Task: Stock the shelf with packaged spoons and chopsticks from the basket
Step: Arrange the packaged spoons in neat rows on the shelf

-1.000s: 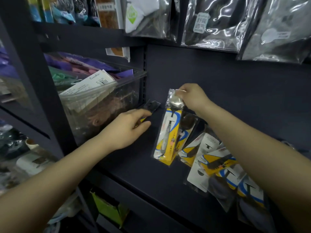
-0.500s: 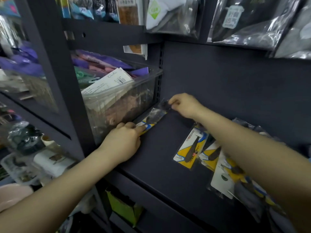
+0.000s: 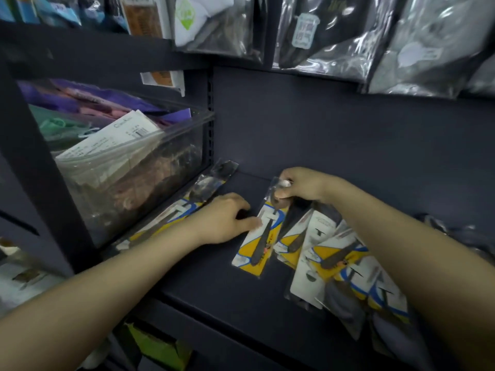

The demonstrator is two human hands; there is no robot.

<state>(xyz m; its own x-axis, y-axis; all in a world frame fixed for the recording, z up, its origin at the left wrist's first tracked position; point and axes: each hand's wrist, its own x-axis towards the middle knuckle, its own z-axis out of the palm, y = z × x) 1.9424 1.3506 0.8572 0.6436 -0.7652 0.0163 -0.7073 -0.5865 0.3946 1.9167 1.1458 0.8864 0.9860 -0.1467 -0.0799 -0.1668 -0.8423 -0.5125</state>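
Note:
On the dark shelf [image 3: 214,279], a yellow-and-white packaged spoon [image 3: 257,245] lies in the middle. My right hand [image 3: 302,186] pinches its clear top end. My left hand [image 3: 225,220] rests beside it, fingertips touching the pack's left edge. Another packaged spoon [image 3: 192,202] lies flat along the shelf's left side, next to the clear bin. A fanned pile of more spoon packs [image 3: 337,266] lies at the right, partly under my right forearm. No basket is in view.
A clear plastic bin [image 3: 128,170] full of packaged goods stands on the left of the shelf. Shiny plastic bags [image 3: 332,38] hang from the shelf above. A green box [image 3: 158,349] sits on the level below.
The first spoon pack now lies along the left side of the shelf. My right hand moved right and took hold of another pack from the pile; my left hand shifted right to it.

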